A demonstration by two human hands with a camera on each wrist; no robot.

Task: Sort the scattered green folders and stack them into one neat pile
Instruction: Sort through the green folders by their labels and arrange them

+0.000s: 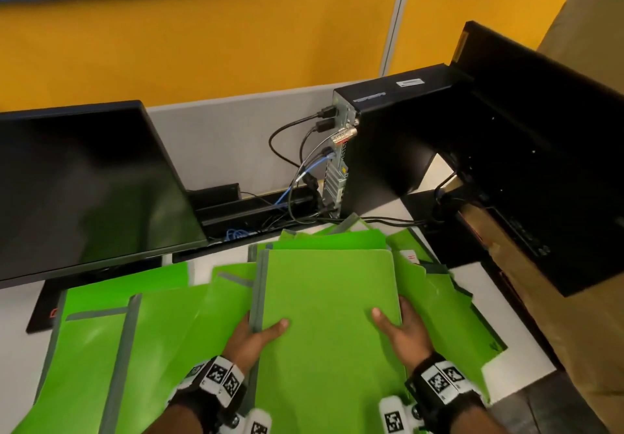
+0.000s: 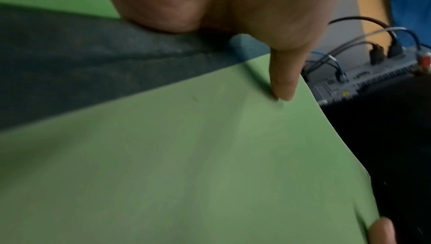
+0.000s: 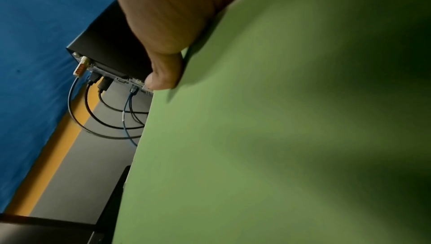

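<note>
A green folder [image 1: 327, 302] with a grey spine is held above the desk between both hands. My left hand [image 1: 260, 332] grips its spine edge, thumb on the cover and fingers underneath. My right hand [image 1: 401, 325] grips the opposite edge the same way. The left wrist view shows the thumb lying on the green folder [image 2: 210, 155] beside its grey spine [image 2: 81, 63]. In the right wrist view the thumb lies on the green cover [image 3: 268, 137]. Several more green folders [image 1: 111, 325] lie scattered flat beneath and around it, overlapping each other.
A dark monitor [image 1: 84, 190] stands at the back left. A black computer tower [image 1: 388, 136] with cables [image 1: 293, 150] sits behind the folders. A second black monitor [image 1: 540, 150] leans in from the right. The white desk [image 1: 516, 369] ends at the lower right.
</note>
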